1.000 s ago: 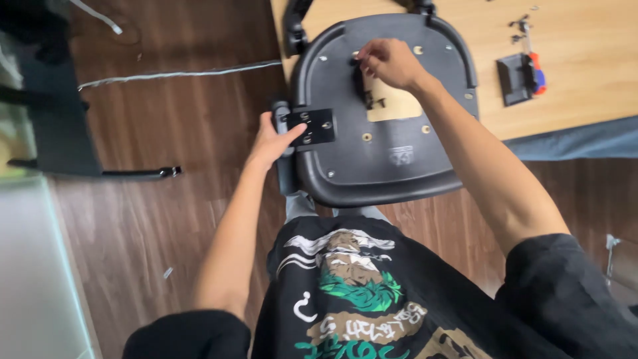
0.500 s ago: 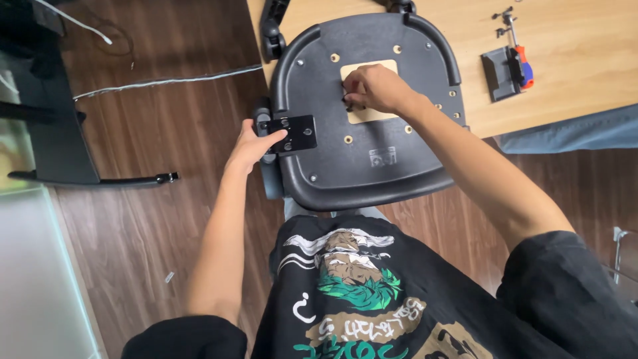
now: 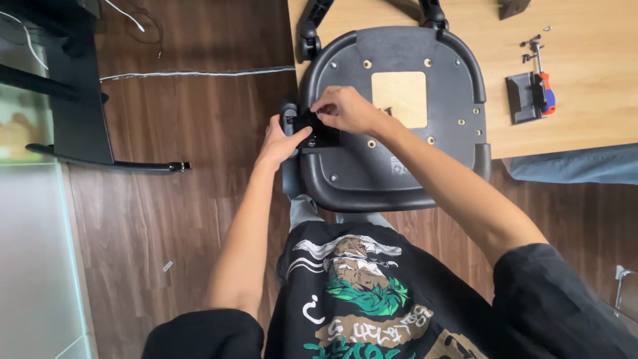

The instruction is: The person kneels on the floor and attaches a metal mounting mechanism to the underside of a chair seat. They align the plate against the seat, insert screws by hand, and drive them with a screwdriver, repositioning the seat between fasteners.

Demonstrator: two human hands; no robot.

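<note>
Two hands on one small part, both at the left rim of the upturned chair seat. The seat lies underside up, half on the wooden table and half over the person's lap. The left hand cups the black armrest bracket from the outside, fingers curled round its edge and pressing it to the seat. The right hand comes over the top, fingertips pinched narrow on something at the bracket's upper face; a bolt, maybe, but it is too small to tell. By the look of it this is the seating step: lining the bracket's holes over the seat's threaded inserts and starting a fastener by hand. The next move calls for the left hand to keep the bracket from sliding while the right turns the piece straight, not cocked. Well off to the right on the table lie a screwdriver with a red and blue handle and a second black bracket touching it, a few loose screws just above.
</note>
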